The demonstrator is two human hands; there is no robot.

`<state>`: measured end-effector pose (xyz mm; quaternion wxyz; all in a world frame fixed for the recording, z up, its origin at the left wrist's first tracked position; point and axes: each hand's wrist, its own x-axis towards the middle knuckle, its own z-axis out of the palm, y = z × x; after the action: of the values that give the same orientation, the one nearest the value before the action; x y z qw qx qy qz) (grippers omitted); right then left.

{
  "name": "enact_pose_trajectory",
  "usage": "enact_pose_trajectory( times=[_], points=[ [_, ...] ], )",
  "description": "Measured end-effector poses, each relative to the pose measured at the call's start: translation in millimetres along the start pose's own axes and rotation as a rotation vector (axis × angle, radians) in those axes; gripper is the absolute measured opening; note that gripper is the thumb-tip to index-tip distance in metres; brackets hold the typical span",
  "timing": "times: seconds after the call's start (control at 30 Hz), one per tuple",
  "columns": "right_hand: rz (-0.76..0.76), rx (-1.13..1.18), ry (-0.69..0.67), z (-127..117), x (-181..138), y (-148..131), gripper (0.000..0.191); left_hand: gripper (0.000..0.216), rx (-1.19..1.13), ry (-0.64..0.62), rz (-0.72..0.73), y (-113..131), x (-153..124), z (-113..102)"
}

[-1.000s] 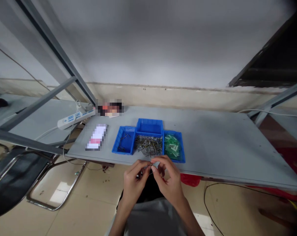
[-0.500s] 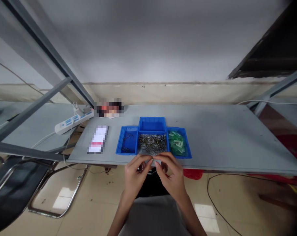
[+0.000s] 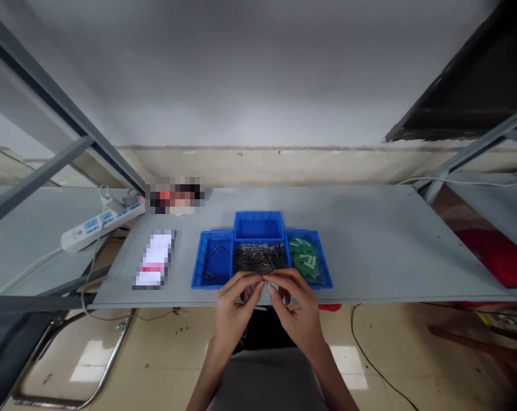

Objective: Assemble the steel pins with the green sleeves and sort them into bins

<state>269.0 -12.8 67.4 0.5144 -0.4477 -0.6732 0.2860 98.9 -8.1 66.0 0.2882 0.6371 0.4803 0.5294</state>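
Observation:
My left hand (image 3: 236,308) and my right hand (image 3: 293,305) meet fingertip to fingertip at the front edge of the grey table (image 3: 382,245). Both are pinched on a small metal part (image 3: 263,281) held between them, too small to make out in detail. Just behind the fingers sits a blue tray of metal pins (image 3: 258,258). To its left is a blue tray (image 3: 210,260) with a few dark pins, to its right a blue tray of green and white pieces (image 3: 308,260). An empty blue tray (image 3: 258,224) stands behind the middle one.
A blurred card (image 3: 154,260) lies left of the trays, a blurred object (image 3: 175,195) behind it. A white power strip (image 3: 102,220) rests on the left table. Grey frame bars (image 3: 57,108) cross at left. A black cable (image 3: 370,359) trails on the floor.
My view has shifted, so the table and trays sit lower and more centred. My hands stay pinched together on the small part, now closer to the middle tray.

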Motion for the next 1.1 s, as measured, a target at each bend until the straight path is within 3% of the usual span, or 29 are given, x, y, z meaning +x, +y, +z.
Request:
enact_pose_trajectory(
  times=[0.23,0.6,0.83,1.1],
  points=[
    [-0.017,-0.009,-0.030,0,15,4,0.034,0.012,0.007,0.017,-0.019,-2,12,0],
    [0.011,-0.013,-0.011,3,10,1,0.030,0.009,0.037,0.016,-0.041,-3,5,4],
    [-0.119,-0.235,0.051,-10,16,6,0.031,0.013,0.082,0.049,-0.054,-10,5,8],
    [-0.152,-0.315,0.031,-20,22,8,0.027,0.014,0.124,0.052,-0.046,-11,6,14]
  ],
)
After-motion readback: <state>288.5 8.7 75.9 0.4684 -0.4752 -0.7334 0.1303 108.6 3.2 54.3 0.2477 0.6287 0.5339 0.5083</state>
